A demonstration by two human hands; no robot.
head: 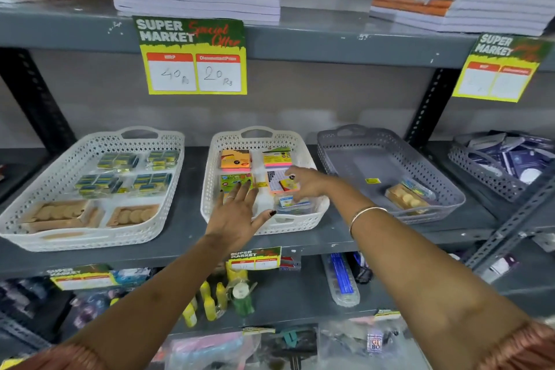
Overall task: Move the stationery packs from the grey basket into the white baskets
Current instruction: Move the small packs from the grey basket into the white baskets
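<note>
Grey metal shelf point(300, 245) holding four baskets.
Middle white basket point(306, 153): another white basket point(168, 141) to its left, grey basket point(330, 144) right, second grey basket point(468, 162) beyond.

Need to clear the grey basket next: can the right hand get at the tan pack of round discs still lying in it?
Probably yes. The tan pack of round discs lies uncovered near the front of the grey perforated plastic basket, with only a small clear packet beside it. The right hand is over the neighbouring white basket.

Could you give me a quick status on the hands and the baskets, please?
Left hand open, flat over middle white basket. Right hand on a clear pack there; grip unclear. Grey basket holds two packs. Nothing in the way.
</note>
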